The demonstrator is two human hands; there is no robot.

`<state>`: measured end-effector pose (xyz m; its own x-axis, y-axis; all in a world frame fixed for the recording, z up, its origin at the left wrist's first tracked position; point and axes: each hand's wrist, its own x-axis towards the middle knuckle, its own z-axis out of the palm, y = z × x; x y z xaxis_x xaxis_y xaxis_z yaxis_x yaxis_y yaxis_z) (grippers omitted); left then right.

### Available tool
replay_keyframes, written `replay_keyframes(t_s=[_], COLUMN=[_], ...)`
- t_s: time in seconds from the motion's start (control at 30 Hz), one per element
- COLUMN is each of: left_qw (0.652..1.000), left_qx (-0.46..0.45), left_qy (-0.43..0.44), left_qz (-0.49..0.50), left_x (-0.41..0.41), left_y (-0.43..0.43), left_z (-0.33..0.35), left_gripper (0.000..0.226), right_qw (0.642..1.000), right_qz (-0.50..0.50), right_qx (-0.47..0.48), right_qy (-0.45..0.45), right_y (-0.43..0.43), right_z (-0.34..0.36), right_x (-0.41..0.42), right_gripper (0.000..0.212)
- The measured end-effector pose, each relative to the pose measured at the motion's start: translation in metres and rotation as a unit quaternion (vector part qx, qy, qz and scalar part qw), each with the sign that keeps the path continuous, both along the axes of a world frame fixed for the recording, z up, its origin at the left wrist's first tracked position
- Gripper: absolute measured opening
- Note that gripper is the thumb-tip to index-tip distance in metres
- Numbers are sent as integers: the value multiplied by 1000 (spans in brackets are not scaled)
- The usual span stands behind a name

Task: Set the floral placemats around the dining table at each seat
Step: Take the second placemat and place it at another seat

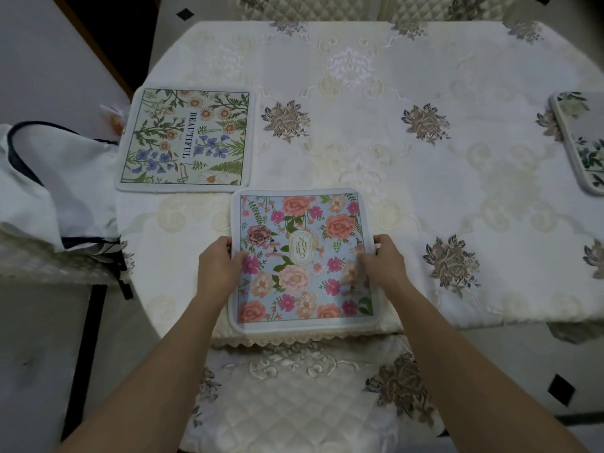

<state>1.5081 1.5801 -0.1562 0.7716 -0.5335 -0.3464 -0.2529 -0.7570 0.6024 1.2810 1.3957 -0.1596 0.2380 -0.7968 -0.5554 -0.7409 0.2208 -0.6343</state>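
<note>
I hold the pink-rose placemat [302, 259] by its two side edges, my left hand [219, 263] pinched on its left border with the thumb on top, my right hand [384, 261] pinched on its right border the same way. It lies flat at the near edge of the table [425, 178], its closest border reaching the lace trim of the tablecloth there. The small oval label at its middle reads sideways to me.

The cream placemat with blue flowers [184, 138] and the word BEAUTIFUL lies flat at the table's left edge, its near right corner just beside the far left corner of the mat in my grip; I cannot tell whether they touch. A third placemat with dark green leaves [580, 138] sits at the right edge, partly out of view.

A white bag with dark straps [49, 188] rests on the seat left of the table. A quilted chair seat [294, 410] lies below me, between my forearms.
</note>
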Motion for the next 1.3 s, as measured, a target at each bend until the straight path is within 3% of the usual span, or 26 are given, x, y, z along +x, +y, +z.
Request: replay_keyframes(t_s=[0.17,0.27,0.37,0.5,0.67,1.03,1.17,1.3], left_qw=[999,979,945,908,907,933,934,925], left_qx=[17,69,33,50,60,68,90,93], left_qy=[-37,-179,-259,-249,-266,-242,-237,-270], left_qz=[-20,-74,-194,-334,-320,-258,-253,-252], left_x=[1,-5,-23,-43,-35,-19,-15,-21], left_y=[2,2,-13,-35,-25,0,9,3], left_z=[-4,-8,-16,-44,-62,-57,-34,3], left_gripper=[34,54,57,61,67,68,73,69], right_qw=[998,943,886,849,811,843,850,855], right_qz=[39,155,266,398,437,399,407,370], right_qx=[-20,-226,-352,-334,-369,-334,-309,-344], right_qy=[47,188,139,99,122,131,130,121], right_y=[1,10,25,46,38,16,19,26], right_z=[1,-4,-15,-43,-61,-48,-25,15], right_x=[0,3,23,57,44,16,18,19], right_gripper=[33,38,46,62,73,76,75,71])
